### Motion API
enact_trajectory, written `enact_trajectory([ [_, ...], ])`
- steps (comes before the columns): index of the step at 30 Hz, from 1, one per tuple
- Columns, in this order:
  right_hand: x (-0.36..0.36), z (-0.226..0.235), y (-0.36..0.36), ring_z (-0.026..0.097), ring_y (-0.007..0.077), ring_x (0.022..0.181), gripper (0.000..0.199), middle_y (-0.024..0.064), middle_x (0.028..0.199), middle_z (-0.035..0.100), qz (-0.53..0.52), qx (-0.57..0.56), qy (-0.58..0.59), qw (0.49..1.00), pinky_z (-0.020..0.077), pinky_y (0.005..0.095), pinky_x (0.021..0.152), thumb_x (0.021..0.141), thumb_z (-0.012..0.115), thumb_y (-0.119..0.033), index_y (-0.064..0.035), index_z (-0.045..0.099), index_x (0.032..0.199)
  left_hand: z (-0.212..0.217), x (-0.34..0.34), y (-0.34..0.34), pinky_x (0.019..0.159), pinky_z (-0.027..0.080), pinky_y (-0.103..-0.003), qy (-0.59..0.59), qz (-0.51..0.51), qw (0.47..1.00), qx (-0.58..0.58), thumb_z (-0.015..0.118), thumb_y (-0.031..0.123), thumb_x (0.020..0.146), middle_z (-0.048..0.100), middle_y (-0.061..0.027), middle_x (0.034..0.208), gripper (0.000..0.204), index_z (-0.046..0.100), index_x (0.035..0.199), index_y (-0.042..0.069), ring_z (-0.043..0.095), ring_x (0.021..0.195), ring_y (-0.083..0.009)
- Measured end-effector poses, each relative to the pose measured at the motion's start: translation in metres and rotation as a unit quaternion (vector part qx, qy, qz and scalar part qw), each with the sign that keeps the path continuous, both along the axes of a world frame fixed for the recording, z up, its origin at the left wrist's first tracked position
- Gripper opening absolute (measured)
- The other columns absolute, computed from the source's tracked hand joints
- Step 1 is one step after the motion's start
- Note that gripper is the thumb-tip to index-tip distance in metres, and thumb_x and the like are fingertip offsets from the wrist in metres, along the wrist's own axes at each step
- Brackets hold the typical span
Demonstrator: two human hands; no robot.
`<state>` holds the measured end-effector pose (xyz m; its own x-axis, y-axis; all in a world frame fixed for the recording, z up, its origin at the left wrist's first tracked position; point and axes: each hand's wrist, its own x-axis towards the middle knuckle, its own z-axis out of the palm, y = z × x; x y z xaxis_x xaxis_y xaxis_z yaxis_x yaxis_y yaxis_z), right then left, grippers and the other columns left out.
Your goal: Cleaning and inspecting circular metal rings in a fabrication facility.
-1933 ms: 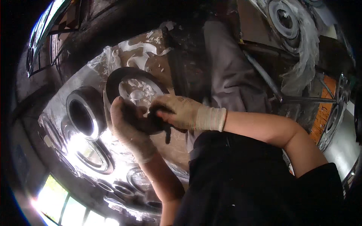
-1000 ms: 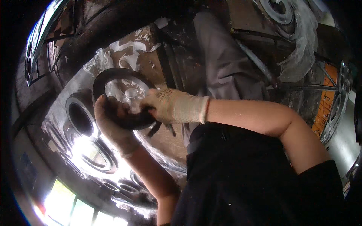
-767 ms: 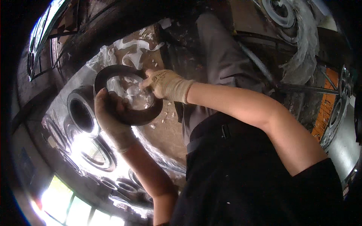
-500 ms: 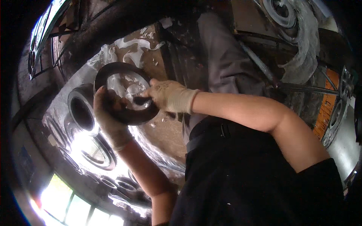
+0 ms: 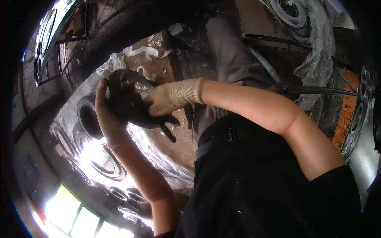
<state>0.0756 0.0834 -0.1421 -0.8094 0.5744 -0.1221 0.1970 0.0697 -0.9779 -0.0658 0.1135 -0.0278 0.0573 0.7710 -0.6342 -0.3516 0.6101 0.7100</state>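
Observation:
A dark ring-shaped part (image 5: pixel 123 95), black and thick-rimmed, is held up tilted over the bench. My left hand (image 5: pixel 105 115), in a light knit glove, wraps round its left side with the fingers along the rim. At the ring's right side is my gloved right hand (image 5: pixel 162 99), its fingers curled in at the opening. A narrow dark piece (image 5: pixel 168 133) sticks out below the right hand; I cannot tell what it is. The right fingertips and whatever they grip are hidden in shadow.
Below lies a brown bench top (image 5: pixel 158 137) with white scraps (image 5: pixel 145 52) and clear plastic film. Several more rings, such as a black one (image 5: pixel 89 117), stand at left. Plastic sheeting (image 5: pixel 317 59) hangs at upper right, near a metal bar (image 5: pixel 264 63).
The ring has tilted, so its opening shows narrower. My right hand has turned and moved slightly lower left at the fingers, and the narrow dark piece now shows below it.

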Motion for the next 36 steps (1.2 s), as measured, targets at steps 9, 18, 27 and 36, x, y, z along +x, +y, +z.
enact_trajectory([
  [9, -0.017, -0.008, -0.01, 0.066, 0.0348, 0.089, 0.017, 0.0176, 0.093, 0.067, -0.131, -0.031, 0.207, 0.969, 0.0548, 0.0419, 0.074, 0.091, 0.052, -0.016, -0.0049, 0.062, 0.098, -0.011, 0.0, -0.029, 0.088, 0.049, -0.034, 0.316, -0.097, 0.934, 0.14, 0.058, 0.021, 0.094, 0.066, -0.0107, 0.108, 0.029, 0.063, 0.116, 0.003, 0.063, 0.096, -0.022],
  [18, -0.02, -0.025, -0.028, 0.063, 0.0381, 0.103, 0.042, 0.0223, 0.108, 0.065, -0.135, -0.053, -0.067, 0.987, 0.0499, 0.0434, 0.089, 0.08, 0.057, -0.018, -0.0076, 0.058, 0.121, -0.029, -0.02, -0.009, 0.085, 0.053, -0.041, 0.14, 0.071, 0.981, 0.118, 0.063, 0.026, 0.093, 0.063, -0.0128, 0.1, 0.035, 0.061, 0.113, -0.003, 0.062, 0.081, -0.0226],
  [27, -0.039, -0.017, -0.049, 0.067, 0.0362, 0.091, 0.033, 0.022, 0.098, 0.069, -0.264, -0.132, 0.076, 0.952, 0.0526, 0.0439, 0.082, 0.085, 0.059, -0.022, -0.0014, 0.066, 0.109, -0.039, -0.062, -0.002, 0.097, 0.045, -0.038, 0.135, -0.015, 0.982, 0.133, 0.058, 0.032, 0.095, 0.063, -0.0143, 0.111, 0.044, 0.056, 0.121, -0.003, 0.059, 0.106, -0.0243],
  [36, -0.041, 0.029, -0.025, 0.062, 0.0345, 0.11, 0.045, 0.0204, 0.116, 0.064, -0.237, -0.153, 0.074, 0.957, 0.048, 0.0402, 0.095, 0.088, 0.062, -0.027, -0.0039, 0.053, 0.125, -0.027, -0.052, -0.003, 0.102, 0.042, -0.039, 0.154, 0.013, 0.987, 0.046, 0.055, 0.033, 0.096, 0.06, -0.0135, 0.114, 0.046, 0.056, 0.124, -0.003, 0.054, 0.11, -0.0272],
])
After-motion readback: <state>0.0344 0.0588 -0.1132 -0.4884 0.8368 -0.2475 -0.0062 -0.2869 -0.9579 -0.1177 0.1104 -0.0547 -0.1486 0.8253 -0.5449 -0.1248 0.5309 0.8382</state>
